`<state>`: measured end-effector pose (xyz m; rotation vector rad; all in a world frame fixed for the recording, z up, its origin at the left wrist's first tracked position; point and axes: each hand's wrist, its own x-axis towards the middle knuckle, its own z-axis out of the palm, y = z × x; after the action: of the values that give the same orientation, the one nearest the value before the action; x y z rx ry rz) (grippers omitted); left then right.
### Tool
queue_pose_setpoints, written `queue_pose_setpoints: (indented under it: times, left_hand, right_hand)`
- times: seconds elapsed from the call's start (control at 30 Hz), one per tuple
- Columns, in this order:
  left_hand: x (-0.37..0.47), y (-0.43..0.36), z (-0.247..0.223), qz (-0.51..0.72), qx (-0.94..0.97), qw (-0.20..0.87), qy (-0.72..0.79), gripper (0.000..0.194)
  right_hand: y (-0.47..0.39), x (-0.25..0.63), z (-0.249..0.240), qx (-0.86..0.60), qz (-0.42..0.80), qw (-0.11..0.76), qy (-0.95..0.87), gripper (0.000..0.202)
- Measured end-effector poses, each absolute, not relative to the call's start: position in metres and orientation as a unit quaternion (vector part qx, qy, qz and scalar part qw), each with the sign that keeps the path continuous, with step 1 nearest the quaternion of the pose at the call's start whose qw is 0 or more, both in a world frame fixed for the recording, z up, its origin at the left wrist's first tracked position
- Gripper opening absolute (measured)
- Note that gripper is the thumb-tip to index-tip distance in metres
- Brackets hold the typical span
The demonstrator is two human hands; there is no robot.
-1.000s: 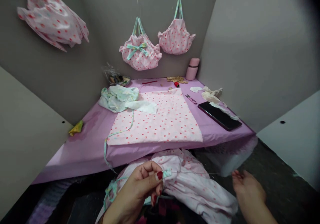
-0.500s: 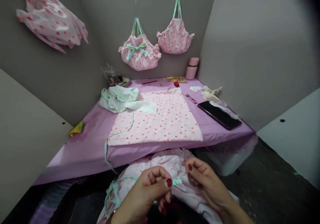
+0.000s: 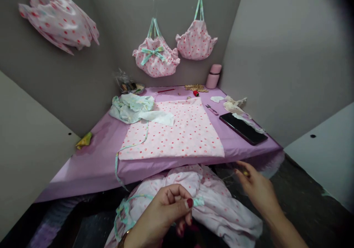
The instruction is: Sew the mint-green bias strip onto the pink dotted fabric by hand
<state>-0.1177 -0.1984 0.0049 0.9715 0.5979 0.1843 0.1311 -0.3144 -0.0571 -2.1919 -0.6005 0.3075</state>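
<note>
My left hand (image 3: 175, 207) pinches a narrow mint-green fabric strip (image 3: 198, 202) between thumb and forefinger; the strip's end sticks out to the right. Beneath it, a pink dotted cloth (image 3: 221, 207) lies bunched over my lap, with a mint-green tie (image 3: 124, 213) trailing at its left. Off to the right, past the cloth, my right hand (image 3: 253, 181) has thumb and fingers closed on a faint thread (image 3: 228, 175) that runs back towards the strip. A small yellowish spot shows among its fingers; whether a needle is there cannot be made out.
On the lilac-covered table (image 3: 99, 167) lie a dotted fabric square (image 3: 179, 141), crumpled mint cloth (image 3: 129, 108), pink snips (image 3: 212, 109), a phone (image 3: 243, 128) and a red thread spool (image 3: 196, 93). A pink flask (image 3: 213, 76) stands behind. Dotted items (image 3: 156, 62) hang above.
My right hand has moved away to the right from beside the strip, drawing the thread out. My left hand keeps its pinch, almost still.
</note>
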Motion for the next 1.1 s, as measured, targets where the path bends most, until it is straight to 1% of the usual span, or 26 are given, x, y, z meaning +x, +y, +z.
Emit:
queue_pose_setpoints:
  times: [0.03,0.07,0.1,0.17,0.23,0.3,0.4,0.47,0.6,0.73,1.0,1.1]
  left_hand:
    - [-0.117,-0.199,0.005,0.084,0.463,0.836,0.282,0.024]
    - [-0.116,-0.199,0.005,0.08,0.467,0.834,0.282,0.024]
    - [-0.114,-0.2,0.005,0.076,0.471,0.832,0.282,0.025]
    - [-0.113,-0.2,0.006,0.069,0.481,0.827,0.285,0.026]
    - [-0.112,-0.202,0.006,0.065,0.492,0.819,0.289,0.027]
    - [-0.113,-0.202,0.006,0.061,0.499,0.813,0.292,0.027]
    - [-0.114,-0.203,0.004,0.054,0.5,0.813,0.293,0.028]
    - [-0.114,-0.203,0.003,0.055,0.5,0.814,0.291,0.028]
    - [-0.114,-0.203,0.003,0.053,0.5,0.813,0.293,0.03]
    - [-0.115,-0.202,0.007,0.045,0.501,0.811,0.3,0.033]
    - [-0.114,-0.203,0.007,0.059,0.514,0.801,0.3,0.033]
    - [-0.114,-0.204,0.004,0.07,0.52,0.796,0.301,0.032]
  right_hand:
    - [-0.311,0.117,-0.051,-0.847,0.166,0.428,-0.269,0.035]
    - [-0.307,0.101,-0.044,-0.768,0.282,0.482,-0.313,0.037]
    - [-0.304,0.085,-0.036,-0.684,0.396,0.51,-0.339,0.037]
    - [-0.299,0.058,-0.023,-0.549,0.55,0.518,-0.358,0.031]
    - [-0.297,0.043,-0.015,-0.489,0.613,0.502,-0.365,0.027]
    - [-0.298,0.042,-0.013,-0.498,0.597,0.51,-0.367,0.031]
    - [-0.299,0.052,-0.017,-0.554,0.516,0.543,-0.364,0.034]
    - [-0.299,0.062,-0.023,-0.595,0.47,0.547,-0.355,0.033]
    - [-0.3,0.077,-0.038,-0.684,0.365,0.525,-0.352,0.027]
    - [-0.301,0.091,-0.054,-0.752,0.255,0.494,-0.355,0.025]
    - [-0.3,0.099,-0.061,-0.792,0.183,0.453,-0.365,0.025]
    - [-0.301,0.094,-0.057,-0.801,0.166,0.441,-0.368,0.018]
